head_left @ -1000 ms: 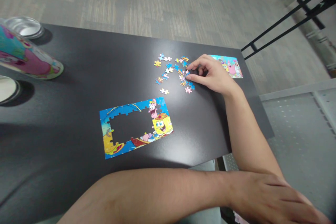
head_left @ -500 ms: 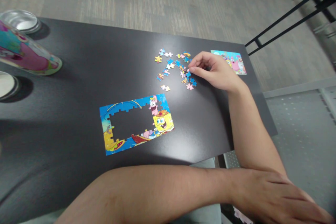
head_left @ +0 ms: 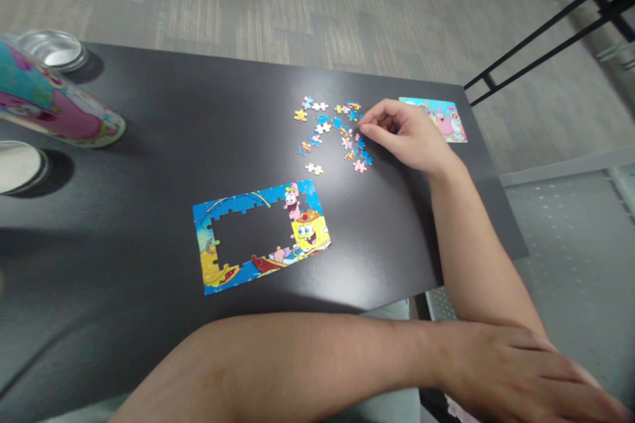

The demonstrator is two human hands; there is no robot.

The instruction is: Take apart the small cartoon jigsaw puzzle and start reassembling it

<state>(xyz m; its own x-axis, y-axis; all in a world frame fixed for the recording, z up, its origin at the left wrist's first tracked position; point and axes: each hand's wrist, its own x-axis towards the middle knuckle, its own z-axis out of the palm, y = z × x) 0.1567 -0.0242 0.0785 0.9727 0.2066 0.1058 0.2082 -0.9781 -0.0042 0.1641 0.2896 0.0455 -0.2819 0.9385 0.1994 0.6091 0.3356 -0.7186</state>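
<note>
My right hand (head_left: pixel 404 132) is at the right edge of a loose group of jigsaw puzzle pieces (head_left: pixel 323 127), thumb and forefinger pinched together. Whatever lies between the fingertips, if anything, is hidden. Blue, pink, white and yellow pieces lie just left of and below those fingertips. Nearer to me is a partly assembled puzzle (head_left: pixel 310 232), a cartoon border around a bare middle. My left hand (head_left: pixel 526 370) lies across my right arm near the elbow at the lower right, fingers stretched out and partly blurred.
A cartoon picture card (head_left: pixel 454 120) lies behind my right hand on the dark table (head_left: pixel 149 145). At the left are a cartoon-printed tube (head_left: pixel 64 102), a round metal lid (head_left: pixel 52 49) and another round metal-rimmed piece (head_left: pixel 20 166). A black metal rail (head_left: pixel 536 46) stands beyond the right edge.
The view has shifted slightly, so the table things sit a little lower and further right. My right hand stays pinched by the pieces, and my left hand keeps its place.
</note>
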